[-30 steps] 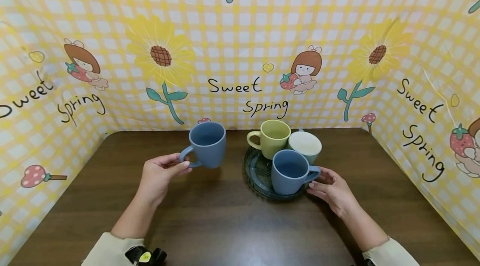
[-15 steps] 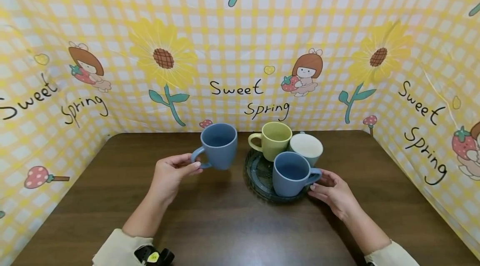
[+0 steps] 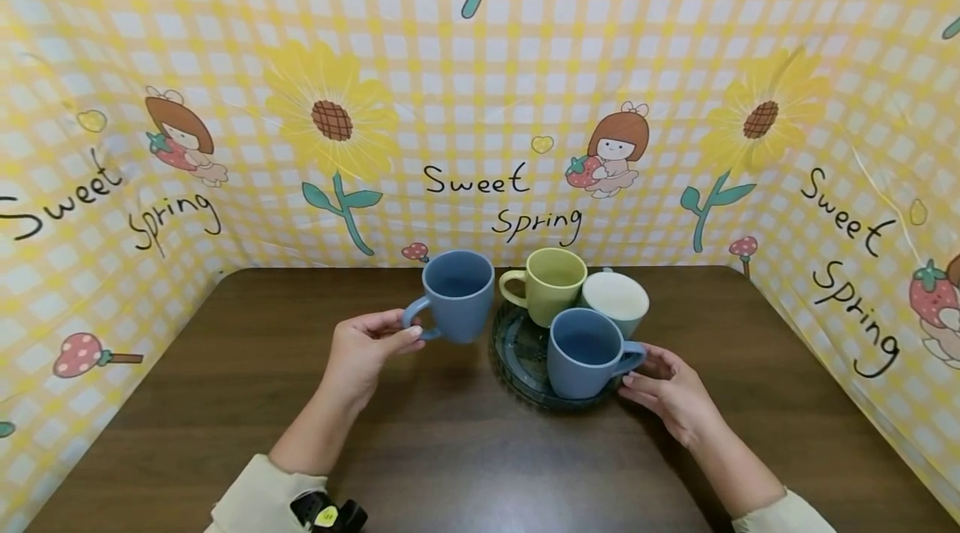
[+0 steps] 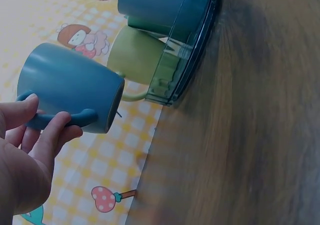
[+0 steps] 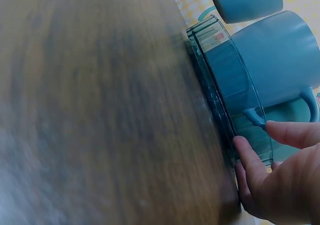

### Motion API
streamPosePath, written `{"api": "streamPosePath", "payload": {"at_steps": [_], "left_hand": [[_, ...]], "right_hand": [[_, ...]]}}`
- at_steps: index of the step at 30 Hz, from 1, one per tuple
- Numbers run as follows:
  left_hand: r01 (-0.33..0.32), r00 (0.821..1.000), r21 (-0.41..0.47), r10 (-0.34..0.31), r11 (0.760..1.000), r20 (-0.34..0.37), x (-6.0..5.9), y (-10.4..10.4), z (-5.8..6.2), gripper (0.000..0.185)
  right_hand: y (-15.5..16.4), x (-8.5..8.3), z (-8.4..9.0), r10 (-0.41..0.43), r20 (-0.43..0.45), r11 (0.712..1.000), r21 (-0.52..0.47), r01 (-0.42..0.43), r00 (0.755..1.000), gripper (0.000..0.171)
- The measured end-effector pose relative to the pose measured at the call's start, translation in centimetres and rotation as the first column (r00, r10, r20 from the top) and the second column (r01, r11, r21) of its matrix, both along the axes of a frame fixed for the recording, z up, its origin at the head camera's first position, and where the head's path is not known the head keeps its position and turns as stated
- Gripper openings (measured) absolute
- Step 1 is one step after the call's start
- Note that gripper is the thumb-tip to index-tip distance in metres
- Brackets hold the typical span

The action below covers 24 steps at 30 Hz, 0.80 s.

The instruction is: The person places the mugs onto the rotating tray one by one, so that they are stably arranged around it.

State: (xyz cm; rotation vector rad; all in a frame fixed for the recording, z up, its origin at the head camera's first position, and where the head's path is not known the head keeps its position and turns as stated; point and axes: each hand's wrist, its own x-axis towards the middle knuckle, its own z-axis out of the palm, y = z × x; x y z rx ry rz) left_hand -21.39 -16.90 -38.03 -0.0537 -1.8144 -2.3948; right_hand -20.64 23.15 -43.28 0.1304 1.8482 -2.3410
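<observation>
while the head view hides it, my left wrist view shows my left hand (image 4: 25, 155) pinching the blue mug (image 3: 457, 295) by its handle, upright above the table (image 3: 225, 366), left of the tray (image 3: 517, 349); my right hand's (image 3: 671, 391) relaxed fingers (image 5: 250, 160) touch the tray rim.

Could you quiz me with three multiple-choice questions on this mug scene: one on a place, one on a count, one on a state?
1. Where is the yellow-green mug?
A. on the round tray
B. on the bare table
C. in the left hand

2. How many mugs stand on the tray?
A. one
B. three
C. five

3. How is the blue mug by the left hand?
A. lying on its side on the table
B. upside down on the tray
C. held up by its handle

Answers: 1 A, it stands at the tray's back beside the white mug. 2 B, yellow-green, white and a second blue mug stand there. 3 C, the left wrist view shows fingers round the handle and the mug off the table.
</observation>
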Motion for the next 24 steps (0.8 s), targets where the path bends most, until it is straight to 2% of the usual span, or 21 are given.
{"api": "streamPosePath", "payload": {"at_steps": [7, 11, 24], "left_hand": [[-0.010, 1.000, 0.011, 0.010, 1.000, 0.015, -0.2, 1.1, -0.5, 0.020], [-0.013, 1.000, -0.003, 0.013, 1.000, 0.012, -0.3, 1.7, -0.7, 0.029], [-0.039, 0.999, -0.019, 0.040, 0.999, 0.019, -0.8, 4.0, -1.2, 0.027]], "right_hand": [[-0.1, 0.1, 0.0, -0.008, 0.007, 1.000, 0.010, 0.008, 1.000, 0.062], [-0.2, 0.2, 0.0, -0.010, -0.006, 0.999, 0.037, 0.010, 1.000, 0.064], [-0.7, 0.6, 0.1, -0.026, -0.014, 0.998, 0.054, 0.027, 1.000, 0.066]]}}
